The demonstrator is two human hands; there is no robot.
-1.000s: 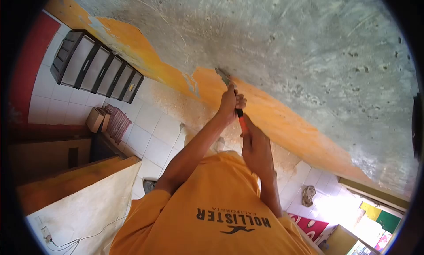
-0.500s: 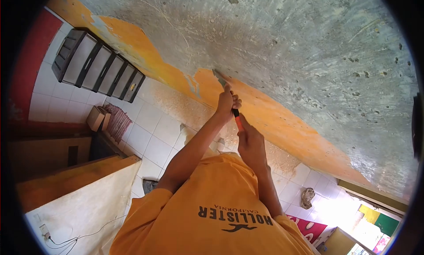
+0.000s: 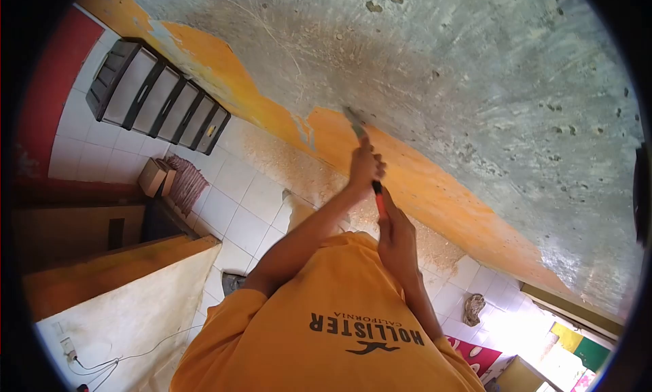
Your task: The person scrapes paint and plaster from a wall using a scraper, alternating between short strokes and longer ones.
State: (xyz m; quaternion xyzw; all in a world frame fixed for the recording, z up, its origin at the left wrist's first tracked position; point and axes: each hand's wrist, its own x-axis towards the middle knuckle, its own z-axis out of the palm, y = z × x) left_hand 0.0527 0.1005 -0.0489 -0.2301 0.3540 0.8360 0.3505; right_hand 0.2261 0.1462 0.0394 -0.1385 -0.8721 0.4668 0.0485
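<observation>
Both my hands are closed on a long scraper (image 3: 358,127) with a black and red handle. My left hand (image 3: 367,166) wraps around its front part, near the blade. Farther back, my right hand (image 3: 398,232) grips the red end of the handle. The blade tip is at the wall, by the border between bare grey plaster (image 3: 435,86) and remaining orange paint (image 3: 407,164); whether it touches cannot be made out.
Crumbs of debris (image 3: 435,246) lie on the white tiled floor (image 3: 238,202) along the wall. At the left stand a drawer unit (image 3: 159,96), a cardboard box (image 3: 155,178) and a ribbed mat (image 3: 187,185). A low partition (image 3: 136,290) with a cable is nearer. A crumpled cloth (image 3: 473,309) lies right.
My hands and the scraper have moved slightly right and back toward my body. The whole view has also shifted a little. Both hands keep their hold.
</observation>
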